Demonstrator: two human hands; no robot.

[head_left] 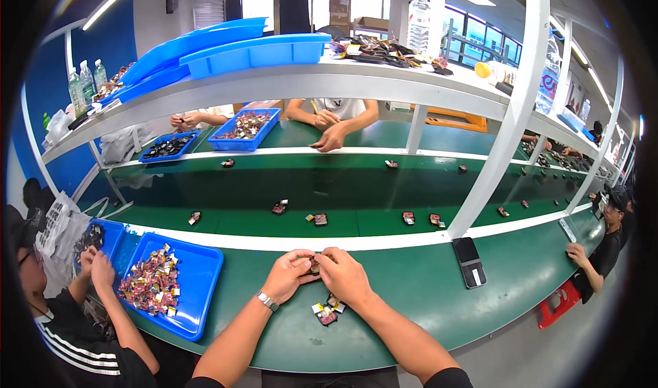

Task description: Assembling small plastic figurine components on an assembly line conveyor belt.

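Note:
My left hand (286,277), with a metal-banded watch on its wrist, and my right hand (345,277) meet above the green worktop (397,299). Between their closed fingertips is a small dark electronic part (314,266), mostly covered by the fingers. Just below my right hand lies a little cluster of small electronic assemblies (327,313), with red boards, black edges and white and yellow tabs. To the left stands a blue tray (214,278) heaped with loose small red boards (149,289) that have white and yellow tabs.
Beyond a white rail (329,243), a green conveyor belt (356,196) carries several spaced assemblies. A black phone-like device (469,262) lies right of my hands, near a white post (497,128). Co-workers sit left, right and opposite. Overhead, a shelf (288,80) holds blue trays (257,54).

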